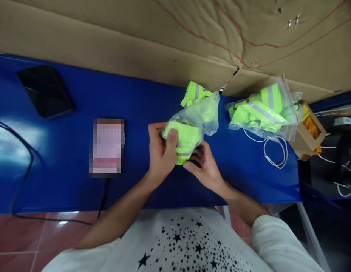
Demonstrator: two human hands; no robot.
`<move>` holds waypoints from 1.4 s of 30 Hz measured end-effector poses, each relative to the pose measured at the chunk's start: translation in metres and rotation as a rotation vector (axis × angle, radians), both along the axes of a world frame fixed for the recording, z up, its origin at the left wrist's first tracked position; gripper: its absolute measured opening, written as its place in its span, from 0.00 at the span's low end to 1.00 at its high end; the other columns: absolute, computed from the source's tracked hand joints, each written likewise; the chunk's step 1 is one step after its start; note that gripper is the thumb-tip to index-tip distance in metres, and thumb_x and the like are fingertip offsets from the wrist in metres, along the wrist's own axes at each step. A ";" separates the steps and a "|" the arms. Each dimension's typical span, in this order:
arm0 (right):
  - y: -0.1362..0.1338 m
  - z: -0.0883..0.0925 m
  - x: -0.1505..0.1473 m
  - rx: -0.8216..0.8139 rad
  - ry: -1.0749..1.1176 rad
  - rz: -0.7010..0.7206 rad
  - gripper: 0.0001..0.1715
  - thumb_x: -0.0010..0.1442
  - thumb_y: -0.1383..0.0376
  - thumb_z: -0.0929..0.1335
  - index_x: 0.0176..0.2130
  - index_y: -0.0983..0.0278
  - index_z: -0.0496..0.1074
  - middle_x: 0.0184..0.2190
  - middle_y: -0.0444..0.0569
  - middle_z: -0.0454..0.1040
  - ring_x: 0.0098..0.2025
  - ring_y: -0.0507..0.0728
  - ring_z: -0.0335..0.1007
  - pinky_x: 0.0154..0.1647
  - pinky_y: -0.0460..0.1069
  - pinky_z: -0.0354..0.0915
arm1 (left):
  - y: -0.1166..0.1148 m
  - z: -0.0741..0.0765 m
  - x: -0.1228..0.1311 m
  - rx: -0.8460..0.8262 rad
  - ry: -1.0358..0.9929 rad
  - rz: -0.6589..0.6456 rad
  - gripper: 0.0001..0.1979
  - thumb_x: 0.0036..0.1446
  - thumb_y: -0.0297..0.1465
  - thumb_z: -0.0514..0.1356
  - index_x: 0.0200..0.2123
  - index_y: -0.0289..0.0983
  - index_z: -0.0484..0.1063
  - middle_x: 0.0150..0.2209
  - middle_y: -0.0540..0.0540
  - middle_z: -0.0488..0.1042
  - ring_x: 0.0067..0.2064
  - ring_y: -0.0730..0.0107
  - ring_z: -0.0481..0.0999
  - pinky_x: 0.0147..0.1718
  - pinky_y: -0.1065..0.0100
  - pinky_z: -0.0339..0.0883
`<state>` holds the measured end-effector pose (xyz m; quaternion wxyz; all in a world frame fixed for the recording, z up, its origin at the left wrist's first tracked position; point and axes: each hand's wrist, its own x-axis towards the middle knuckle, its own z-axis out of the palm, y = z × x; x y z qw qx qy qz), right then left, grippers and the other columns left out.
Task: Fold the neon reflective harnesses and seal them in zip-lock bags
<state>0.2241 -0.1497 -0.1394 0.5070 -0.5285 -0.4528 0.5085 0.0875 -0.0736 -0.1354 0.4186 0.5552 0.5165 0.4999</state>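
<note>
My left hand [162,153] is closed around a clear plastic bag [211,111] with a bundled neon yellow-green reflective strap [185,136] in it. Its thumb presses on top of the bundle; the other fingers are mostly hidden behind. At the bundle's lower right, my right hand [206,166] has its fingers curled and its thumb apart from them. The right fingertips are at the bundle's edge, and I cannot make out a firm grip there. Just beyond the bag lies more loose neon reflective strap [195,92] with grey stripes.
Another clear bag of reflective straps [260,107] lies to the right, near a white cable [277,164] and a cardboard box [308,132]. On the blue table [73,192] at left are a phone with a blurred screen [107,147], a black device [45,90] and a black cable [29,166]. Brown cardboard [121,41] stands behind.
</note>
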 end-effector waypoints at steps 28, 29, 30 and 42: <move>0.018 0.013 0.030 0.003 -0.157 -0.194 0.34 0.62 0.51 0.75 0.63 0.56 0.68 0.58 0.51 0.77 0.57 0.61 0.77 0.60 0.58 0.75 | -0.007 0.001 0.016 -0.464 -0.524 -0.481 0.23 0.57 0.46 0.72 0.51 0.41 0.77 0.55 0.42 0.80 0.58 0.53 0.79 0.63 0.51 0.70; 0.019 0.014 0.032 0.014 -0.156 -0.190 0.34 0.62 0.51 0.75 0.62 0.57 0.69 0.57 0.51 0.78 0.56 0.61 0.77 0.60 0.59 0.75 | -0.008 0.001 0.015 -0.484 -0.541 -0.489 0.23 0.57 0.47 0.71 0.51 0.40 0.78 0.55 0.41 0.80 0.59 0.52 0.79 0.64 0.51 0.69; 0.020 0.015 0.035 0.028 -0.157 -0.178 0.34 0.61 0.51 0.76 0.62 0.56 0.69 0.57 0.51 0.78 0.57 0.61 0.76 0.60 0.59 0.75 | -0.007 0.001 0.014 -0.496 -0.566 -0.501 0.24 0.58 0.49 0.70 0.50 0.40 0.78 0.55 0.41 0.80 0.60 0.51 0.78 0.64 0.50 0.69; 0.019 0.016 0.036 0.123 -0.326 -0.126 0.30 0.62 0.57 0.76 0.61 0.56 0.70 0.58 0.51 0.75 0.57 0.62 0.75 0.59 0.58 0.73 | -0.012 -0.001 0.020 -0.514 -0.636 -0.299 0.27 0.47 0.42 0.78 0.49 0.41 0.79 0.52 0.43 0.81 0.55 0.56 0.81 0.58 0.54 0.75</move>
